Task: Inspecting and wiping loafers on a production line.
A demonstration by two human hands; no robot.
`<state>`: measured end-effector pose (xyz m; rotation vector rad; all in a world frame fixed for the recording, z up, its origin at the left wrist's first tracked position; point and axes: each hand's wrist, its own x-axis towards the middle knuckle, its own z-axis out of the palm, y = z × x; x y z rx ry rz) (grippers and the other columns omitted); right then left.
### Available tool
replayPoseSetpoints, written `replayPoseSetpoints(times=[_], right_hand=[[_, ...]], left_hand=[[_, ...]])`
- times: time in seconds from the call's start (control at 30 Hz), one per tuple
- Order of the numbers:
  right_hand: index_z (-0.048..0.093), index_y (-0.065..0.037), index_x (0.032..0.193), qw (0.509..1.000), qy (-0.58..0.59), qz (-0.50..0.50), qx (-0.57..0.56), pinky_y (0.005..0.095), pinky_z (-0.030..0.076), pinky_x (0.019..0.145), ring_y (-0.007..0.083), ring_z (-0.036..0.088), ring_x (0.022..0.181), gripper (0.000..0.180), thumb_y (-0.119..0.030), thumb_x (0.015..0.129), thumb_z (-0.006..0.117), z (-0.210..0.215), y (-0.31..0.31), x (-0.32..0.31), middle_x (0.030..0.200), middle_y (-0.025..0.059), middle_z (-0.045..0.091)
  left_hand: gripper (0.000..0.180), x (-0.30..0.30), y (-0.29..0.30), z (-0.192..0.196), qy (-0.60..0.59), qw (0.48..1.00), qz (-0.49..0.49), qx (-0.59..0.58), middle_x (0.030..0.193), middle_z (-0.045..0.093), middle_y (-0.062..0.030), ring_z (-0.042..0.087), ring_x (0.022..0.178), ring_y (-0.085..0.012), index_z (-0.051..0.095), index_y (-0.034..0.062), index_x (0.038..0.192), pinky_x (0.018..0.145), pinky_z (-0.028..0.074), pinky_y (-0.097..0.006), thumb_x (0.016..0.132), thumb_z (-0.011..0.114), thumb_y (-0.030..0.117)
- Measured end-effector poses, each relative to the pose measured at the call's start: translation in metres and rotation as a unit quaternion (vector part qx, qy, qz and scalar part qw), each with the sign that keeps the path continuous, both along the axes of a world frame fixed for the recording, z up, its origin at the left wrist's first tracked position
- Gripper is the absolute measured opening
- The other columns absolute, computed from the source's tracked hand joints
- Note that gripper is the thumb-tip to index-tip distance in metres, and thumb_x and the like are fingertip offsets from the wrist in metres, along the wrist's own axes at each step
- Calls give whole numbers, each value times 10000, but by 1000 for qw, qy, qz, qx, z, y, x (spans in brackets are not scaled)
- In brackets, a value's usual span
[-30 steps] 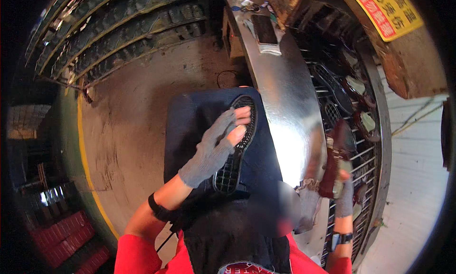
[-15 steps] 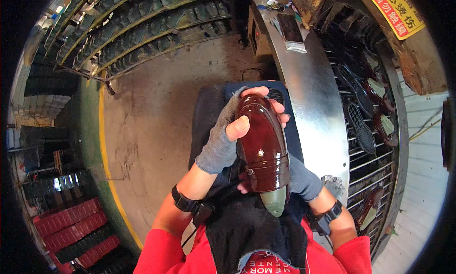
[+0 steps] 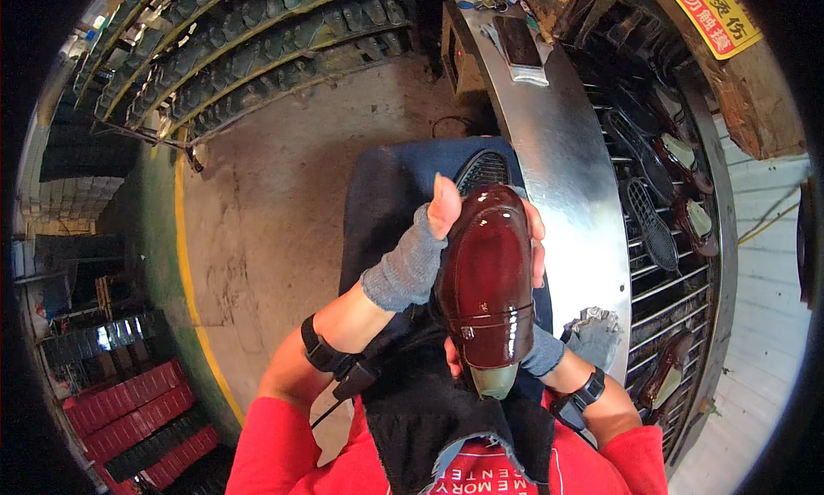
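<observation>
A glossy dark burgundy shoe (image 3: 491,263) with a strap and small buckle is held over my lap, toe pointing away from me. A grey-green shoe last (image 3: 494,380) sticks out of its heel end. My left hand (image 3: 422,250), in a grey fingerless glove, supports the front part from beneath; its thumb stands up off the left side and fingertips show along the right edge. My right hand (image 3: 542,351), gloved too, grips under the heel, with fingertips at the left edge. A black ridged shoe sole (image 3: 485,171) shows just beyond the toe.
To the right runs a metal counter (image 3: 571,169) with a dark phone-like slab (image 3: 520,42) on it. Beyond is a barred rack (image 3: 639,298) holding soles and burgundy shoes (image 3: 669,371). Shelves of shoe lasts (image 3: 283,40) stand far left, red racks (image 3: 129,401) near left.
The shoe has turned more upright, its toe swinging right and its top facing me more fully. My left thumb has lifted off the upper, and the left fingers have moved from the toe to its right side.
</observation>
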<state>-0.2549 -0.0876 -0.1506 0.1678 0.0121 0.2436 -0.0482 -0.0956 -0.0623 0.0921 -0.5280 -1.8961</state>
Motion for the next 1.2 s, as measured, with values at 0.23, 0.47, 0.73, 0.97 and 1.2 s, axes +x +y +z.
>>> replayPoseSetpoints(times=[0.23, 0.47, 0.73, 0.97, 1.2], right_hand=[[481, 75, 1420, 992, 15, -4, -122, 581, 518, 1020, 489, 651, 1172, 1102, -861, 840, 513, 13, -16, 0, 1276, 342, 635], [324, 34, 1552, 974, 4, -54, -222, 626, 465, 1087, 515, 597, 1239, 1491, -1055, 555, 534, 31, -33, 4, 1358, 360, 569], [575, 109, 1229, 976, -37, -137, -164, 521, 555, 873, 439, 702, 940, 1183, -976, 780, 436, 71, -47, 9, 1030, 340, 676], [626, 75, 1050, 956, 106, -220, -162, 463, 578, 683, 404, 696, 680, 1249, -1084, 689, 334, 88, -45, -21, 777, 291, 676], [474, 85, 1466, 903, 185, -243, -302, 586, 569, 996, 493, 692, 1140, 1263, -957, 754, 537, 84, -81, -28, 1242, 364, 664]], left_hand=[[1047, 1, 7, 15, -111, 987, 87, 83, 1049, 725, -193, 728, 964, -287, 611, -1, 1201, 888, 604, -425, 900, 229, 926], [942, 11, 4, -4, -99, 986, 81, 104, 1054, 731, -148, 720, 977, -251, 621, 20, 1215, 891, 607, -405, 948, 283, 858], [697, 58, -70, -36, -515, 813, 259, -76, 1266, 647, -126, 572, 1260, -261, 569, 65, 1447, 1134, 435, -409, 1081, 433, 642], [646, 32, -40, -85, -869, 340, 350, -81, 1371, 578, -237, 596, 1272, -438, 576, 42, 1435, 1075, 490, -448, 977, 705, 480], [439, 70, -45, -42, -396, 889, 185, 134, 1217, 737, -92, 695, 1059, -191, 692, -7, 1312, 1001, 532, -319, 981, 640, 277]])
